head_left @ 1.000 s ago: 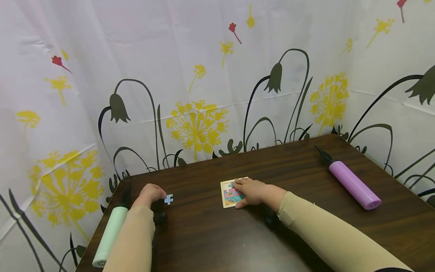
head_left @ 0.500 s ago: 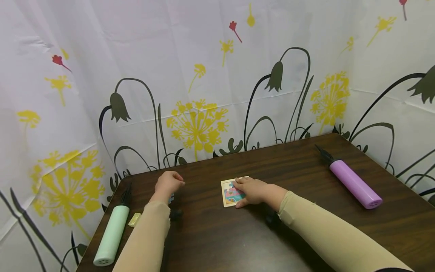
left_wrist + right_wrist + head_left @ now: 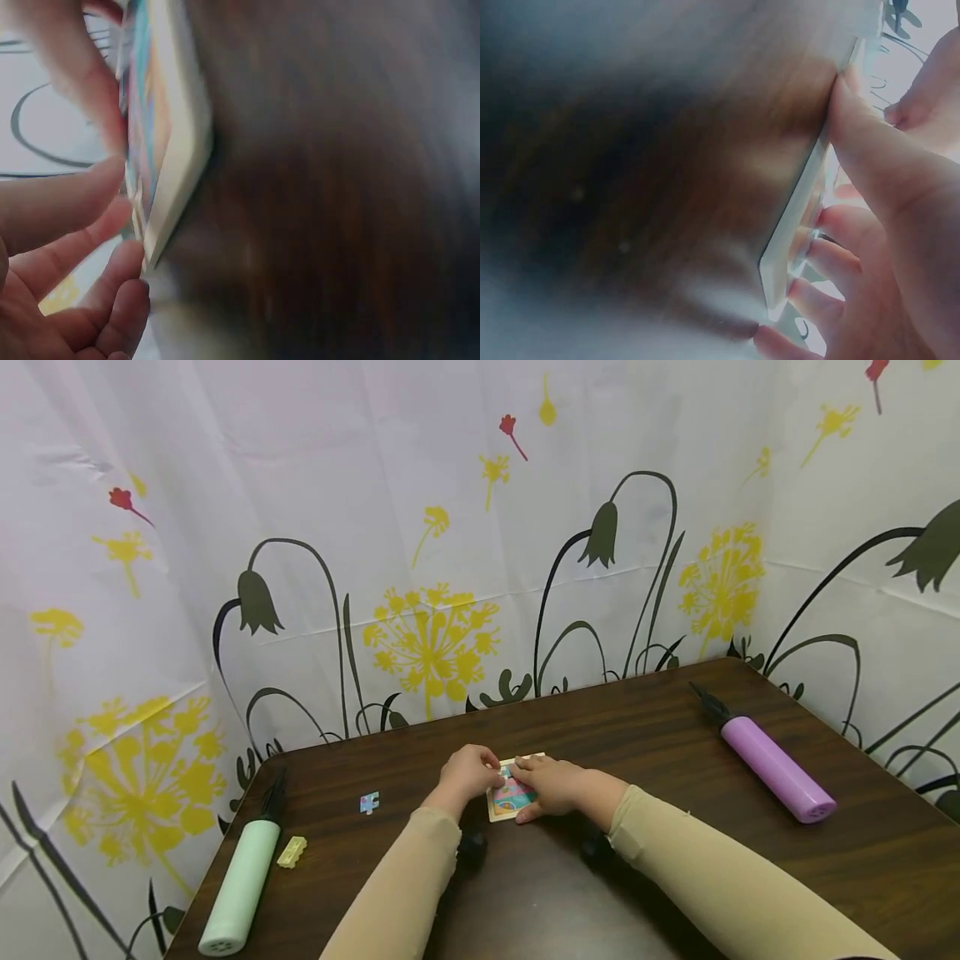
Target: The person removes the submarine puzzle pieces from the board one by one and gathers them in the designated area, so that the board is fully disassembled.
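Note:
In the head view, a small square puzzle board [image 3: 503, 807] in a pale frame, with pink, blue and orange artwork, lies on the table. My left hand [image 3: 467, 774] is at its left side, thumb and forefinger pinching what looks like a small piece, mostly hidden. In the left wrist view the fingertips of that hand [image 3: 82, 277] meet at the edge of the board [image 3: 187, 112]. My right hand [image 3: 558, 785] rests on the board's right side with fingers spread; in the right wrist view its thumb lies along the frame [image 3: 776, 277].
A blue puzzle piece [image 3: 369, 802] lies left of the board. Further left are a pale yellow block [image 3: 292, 852] and a mint-green pump [image 3: 242, 885]. A purple pump [image 3: 776, 768] lies at the right. Patterned cloth hangs behind the table [image 3: 600, 727].
My left hand has moved right, from beside the blue piece to the board, uncovering that piece and the yellow block. My right hand has stayed on the board.

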The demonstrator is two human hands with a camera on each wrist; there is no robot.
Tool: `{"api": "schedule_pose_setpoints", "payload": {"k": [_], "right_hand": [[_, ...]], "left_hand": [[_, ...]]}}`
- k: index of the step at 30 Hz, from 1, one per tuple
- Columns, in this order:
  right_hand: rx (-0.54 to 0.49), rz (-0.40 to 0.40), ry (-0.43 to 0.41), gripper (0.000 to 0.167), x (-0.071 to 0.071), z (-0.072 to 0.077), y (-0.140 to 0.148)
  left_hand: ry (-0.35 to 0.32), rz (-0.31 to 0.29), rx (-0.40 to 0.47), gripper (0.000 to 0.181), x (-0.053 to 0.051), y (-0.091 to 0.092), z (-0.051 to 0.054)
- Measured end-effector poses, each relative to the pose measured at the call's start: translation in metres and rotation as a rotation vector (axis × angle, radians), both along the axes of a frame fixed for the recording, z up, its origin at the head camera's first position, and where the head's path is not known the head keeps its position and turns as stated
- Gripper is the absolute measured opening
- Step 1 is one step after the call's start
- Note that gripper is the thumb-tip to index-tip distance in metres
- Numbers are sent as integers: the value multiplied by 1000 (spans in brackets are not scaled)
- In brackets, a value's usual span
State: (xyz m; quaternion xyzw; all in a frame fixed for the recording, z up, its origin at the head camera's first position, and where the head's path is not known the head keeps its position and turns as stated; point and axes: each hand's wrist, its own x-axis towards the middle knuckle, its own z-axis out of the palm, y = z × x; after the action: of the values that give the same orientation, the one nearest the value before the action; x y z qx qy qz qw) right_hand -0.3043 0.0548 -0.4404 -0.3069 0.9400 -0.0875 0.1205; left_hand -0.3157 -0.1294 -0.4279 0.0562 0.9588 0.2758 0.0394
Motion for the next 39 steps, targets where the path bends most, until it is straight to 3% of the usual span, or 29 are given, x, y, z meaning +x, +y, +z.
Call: {"api": "schedule_pose_setpoints", "payload": {"k": [7,22,39], "right_hand": [[4,2,4,89,1,-1,0],[12,15,-8,94,-3,1,22],[-2,6,-14,94,-2,-3,25]], "left_hand": [[-32,52,-48,18,-1,17,2],[-55,78,-69,23,-4,21,0],[-104,90,78,25,-5,17,-2]]}}
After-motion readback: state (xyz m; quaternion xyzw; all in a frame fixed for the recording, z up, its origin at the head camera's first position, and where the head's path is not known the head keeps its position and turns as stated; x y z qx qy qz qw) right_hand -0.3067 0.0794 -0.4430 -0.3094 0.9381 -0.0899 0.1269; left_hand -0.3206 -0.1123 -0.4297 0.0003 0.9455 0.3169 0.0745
